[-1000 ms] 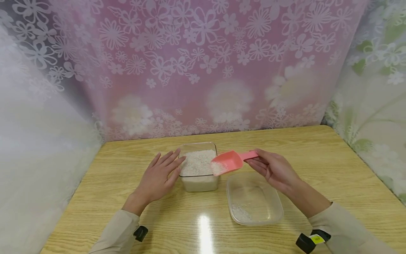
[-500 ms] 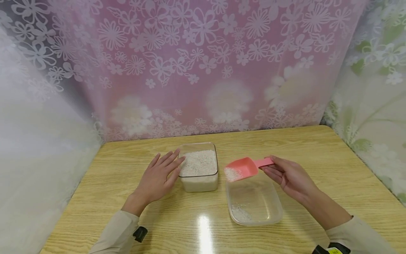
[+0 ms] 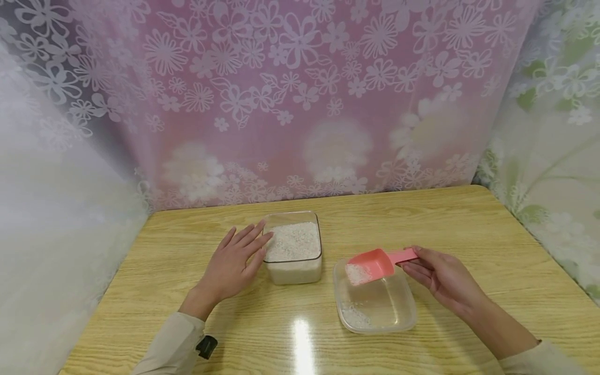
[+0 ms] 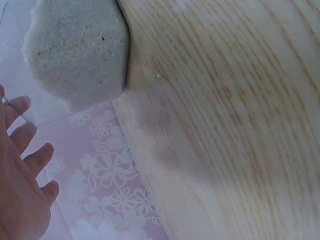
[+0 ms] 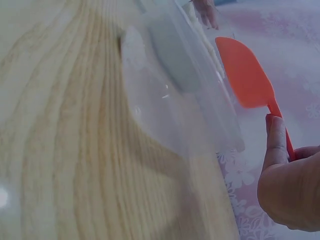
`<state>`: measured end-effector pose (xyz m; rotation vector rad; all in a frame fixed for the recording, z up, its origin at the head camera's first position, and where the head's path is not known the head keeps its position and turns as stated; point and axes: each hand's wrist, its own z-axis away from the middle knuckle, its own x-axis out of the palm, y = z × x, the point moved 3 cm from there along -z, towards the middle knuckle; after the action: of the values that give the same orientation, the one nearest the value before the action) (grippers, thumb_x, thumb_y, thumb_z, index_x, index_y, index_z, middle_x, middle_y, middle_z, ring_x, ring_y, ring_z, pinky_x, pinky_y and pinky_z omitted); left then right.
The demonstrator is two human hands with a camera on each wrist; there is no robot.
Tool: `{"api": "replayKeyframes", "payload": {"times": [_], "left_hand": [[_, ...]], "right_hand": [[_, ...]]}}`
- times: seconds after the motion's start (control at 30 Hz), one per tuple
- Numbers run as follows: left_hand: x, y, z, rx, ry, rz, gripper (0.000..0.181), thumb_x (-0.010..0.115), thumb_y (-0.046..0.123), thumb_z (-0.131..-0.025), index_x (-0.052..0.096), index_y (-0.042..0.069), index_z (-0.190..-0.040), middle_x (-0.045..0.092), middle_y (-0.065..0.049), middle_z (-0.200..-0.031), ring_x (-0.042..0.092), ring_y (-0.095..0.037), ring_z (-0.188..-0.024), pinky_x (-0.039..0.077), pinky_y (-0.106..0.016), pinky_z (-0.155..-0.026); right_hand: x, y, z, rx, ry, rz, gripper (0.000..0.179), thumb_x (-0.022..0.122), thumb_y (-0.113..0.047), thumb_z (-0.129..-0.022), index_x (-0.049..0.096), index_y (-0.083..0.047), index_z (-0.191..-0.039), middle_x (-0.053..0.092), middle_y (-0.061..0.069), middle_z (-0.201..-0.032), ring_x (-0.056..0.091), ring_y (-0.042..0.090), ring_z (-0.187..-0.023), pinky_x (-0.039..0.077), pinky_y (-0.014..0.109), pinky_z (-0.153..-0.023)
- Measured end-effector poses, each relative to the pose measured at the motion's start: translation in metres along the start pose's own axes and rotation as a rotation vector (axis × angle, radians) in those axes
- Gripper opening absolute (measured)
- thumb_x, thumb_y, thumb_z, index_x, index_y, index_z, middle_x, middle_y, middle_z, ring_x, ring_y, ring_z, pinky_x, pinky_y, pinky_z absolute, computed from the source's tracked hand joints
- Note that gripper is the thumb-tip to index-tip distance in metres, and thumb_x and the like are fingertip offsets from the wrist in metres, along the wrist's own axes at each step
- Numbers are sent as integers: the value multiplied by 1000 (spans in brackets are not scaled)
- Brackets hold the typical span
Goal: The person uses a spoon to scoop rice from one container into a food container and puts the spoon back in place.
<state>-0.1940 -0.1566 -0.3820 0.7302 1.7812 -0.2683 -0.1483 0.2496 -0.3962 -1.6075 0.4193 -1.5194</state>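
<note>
One scoop [image 3: 380,264], handle [image 3: 401,255] between right fingers [image 5: 276,145]

Left sleeve [image 3: 170,346]: beige cloth, I see
Right sleeve [image 3: 539,359]: matching beige
Wrist block [image 3: 207,347]: black, boxy, on the left

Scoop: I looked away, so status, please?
Right hand grips scoop, grains aboard, above tub. Left hand at box rim. Nothing seen between scoop and tub.
</note>
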Motion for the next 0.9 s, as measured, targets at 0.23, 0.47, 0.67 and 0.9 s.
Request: {"api": "replayKeyframes", "payload": {"times": [0.23, 0.47, 0.67, 0.9], "left_hand": [[0, 0, 0, 9, 10, -18, 43, 38, 36, -104, 49, 21, -142, 33, -2, -152, 31, -27, -138, 14, -51, -113], [-1, 0, 0, 20, -1, -40, 46, 33, 39, -104, 46, 23, -145, 31, 0, -153, 27, -23, -140, 12, -50, -114], [-1, -1, 0, 21, -4, -59, 45, 34, 38, -104, 45, 22, -145, 31, -2, -153, 26, -24, -140, 12, -49, -114], [-2, 0, -1, 35, -3, -80, 45, 34, 38, -104, 46, 21, -145, 30, -1, -154, 26, -25, -140, 11, -49, -114]], "right_hand": [[-4, 8, 5, 1, 10, 44, 32, 40, -9, -104, 69, 1, -110, 69, 17, -105, 67, 22, -98, 49, 29, -88], [-3, 13, 7, -6, 57, 111, 28, 44, -12, -103, 69, -1, -110, 69, 17, -103, 67, 21, -96, 50, 30, -87], [-2, 16, 9, -7, 80, 131, 27, 47, -14, -102, 69, -1, -109, 69, 17, -103, 68, 21, -95, 51, 30, -86], [0, 18, 10, -13, 97, 162, 25, 48, -15, -102, 67, -2, -110, 69, 17, -103, 68, 21, -95, 51, 30, -86]]}}
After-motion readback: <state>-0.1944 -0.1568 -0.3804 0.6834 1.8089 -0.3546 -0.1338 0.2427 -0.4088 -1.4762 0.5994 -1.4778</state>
